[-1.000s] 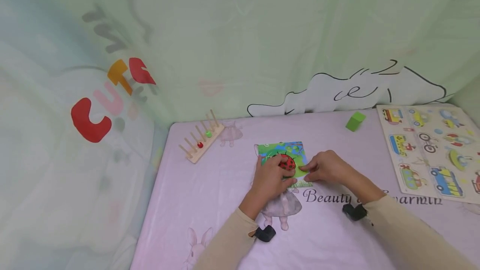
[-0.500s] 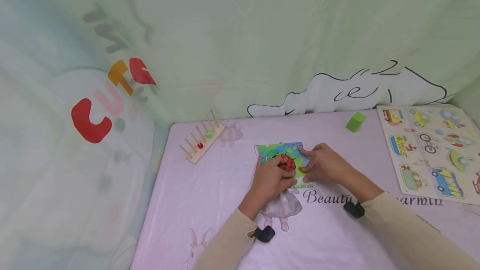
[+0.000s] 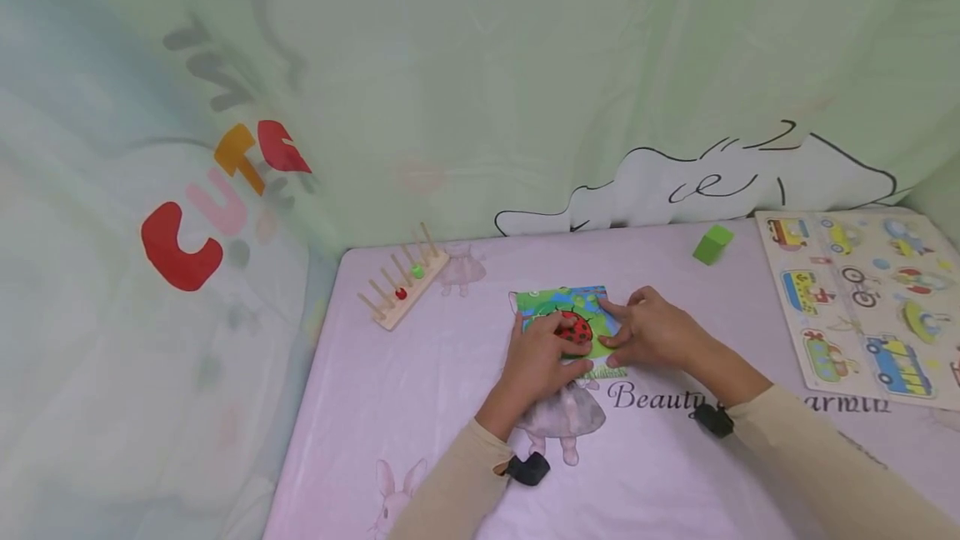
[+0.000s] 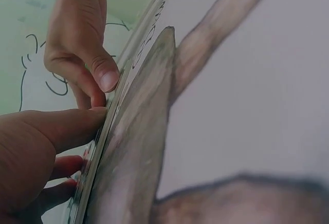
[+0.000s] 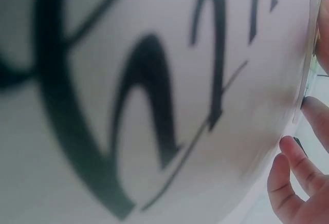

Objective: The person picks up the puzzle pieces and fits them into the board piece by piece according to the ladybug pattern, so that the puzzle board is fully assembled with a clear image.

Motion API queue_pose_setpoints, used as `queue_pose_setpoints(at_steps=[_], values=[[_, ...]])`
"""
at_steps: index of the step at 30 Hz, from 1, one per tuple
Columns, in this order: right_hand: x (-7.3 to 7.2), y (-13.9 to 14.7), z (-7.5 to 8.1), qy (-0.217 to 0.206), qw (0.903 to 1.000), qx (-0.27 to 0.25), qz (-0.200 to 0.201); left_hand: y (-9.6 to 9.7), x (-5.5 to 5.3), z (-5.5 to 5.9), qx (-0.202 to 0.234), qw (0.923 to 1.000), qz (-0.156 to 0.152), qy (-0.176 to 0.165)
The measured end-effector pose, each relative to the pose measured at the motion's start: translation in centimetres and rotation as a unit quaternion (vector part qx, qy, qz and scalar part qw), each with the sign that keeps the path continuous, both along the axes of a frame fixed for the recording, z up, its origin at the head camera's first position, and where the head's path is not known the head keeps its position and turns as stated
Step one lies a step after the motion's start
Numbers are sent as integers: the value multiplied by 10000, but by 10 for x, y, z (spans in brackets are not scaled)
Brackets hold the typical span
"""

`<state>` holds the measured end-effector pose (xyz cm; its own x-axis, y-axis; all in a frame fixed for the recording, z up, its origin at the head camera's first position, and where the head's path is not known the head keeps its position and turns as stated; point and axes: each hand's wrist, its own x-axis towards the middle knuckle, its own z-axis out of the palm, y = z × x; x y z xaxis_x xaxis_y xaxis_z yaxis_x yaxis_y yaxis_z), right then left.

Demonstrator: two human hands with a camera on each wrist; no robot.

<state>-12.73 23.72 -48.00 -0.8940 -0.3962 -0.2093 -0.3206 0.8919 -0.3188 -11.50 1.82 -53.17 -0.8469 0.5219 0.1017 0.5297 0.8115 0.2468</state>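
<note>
A small square ladybug puzzle (image 3: 551,298), green and blue with a red spotted ladybug in its middle, lies flat on the table. My left hand (image 3: 538,361) rests on its left and lower part, fingers spread over the ladybug and covering some of the picture. At the right side, my right hand (image 3: 654,330) touches the puzzle's edge with spread fingers, the thumb by the lower right corner. In the left wrist view the thumbs of the left hand (image 4: 31,147) and the right hand (image 4: 82,39) meet the thin near edge of the puzzle.
A wooden peg rack (image 3: 408,294) with a red bead (image 3: 401,293) and a green bead (image 3: 417,272) stands at the back left. A green block (image 3: 712,245) is at the back right. Farther right lies a large vehicle puzzle board (image 3: 832,315). Printed cloth covers table and walls.
The right hand's fingers have spread from a pinch near the puzzle's lower right, the index finger reaching up along the right edge. The left hand has stayed in place.
</note>
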Motion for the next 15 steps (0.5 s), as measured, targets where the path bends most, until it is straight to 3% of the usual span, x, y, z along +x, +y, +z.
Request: queue_pose_setpoints(at_steps=[7,15], values=[[-2,-2,-1,22,9999,-72,137,-4,2,6,-30,10000,-1,7],[-6,-5,1,97,9996,12,248,-5,1,4,-87,9999,-48,33]])
